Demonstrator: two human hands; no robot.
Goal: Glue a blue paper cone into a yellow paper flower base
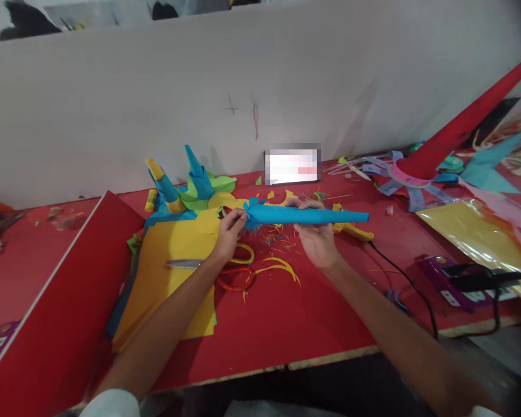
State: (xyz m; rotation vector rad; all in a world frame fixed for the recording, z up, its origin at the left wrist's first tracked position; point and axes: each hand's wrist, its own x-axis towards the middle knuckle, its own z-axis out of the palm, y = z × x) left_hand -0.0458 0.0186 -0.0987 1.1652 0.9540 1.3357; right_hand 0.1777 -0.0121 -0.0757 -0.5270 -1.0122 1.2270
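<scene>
I hold a long blue paper cone (312, 216) level above the red table (295, 324). My left hand (231, 231) is closed on its fringed wide end, fingers pinching the cut strips. My right hand (315, 234) is closed round the cone's middle from below. The narrow tip points right. Under my left hand lie scissors (226, 269) with orange and yellow handles, resting partly on a yellow paper sheet (173, 272).
Blue, yellow and green paper cones (186, 188) stand behind the sheets, with a glue stick (150, 200) beside them. A yellow glue gun (353, 230) with a black cord (412, 289) lies right. A tall red cone (460, 127), a power strip (455, 286) and paper scraps fill the right side.
</scene>
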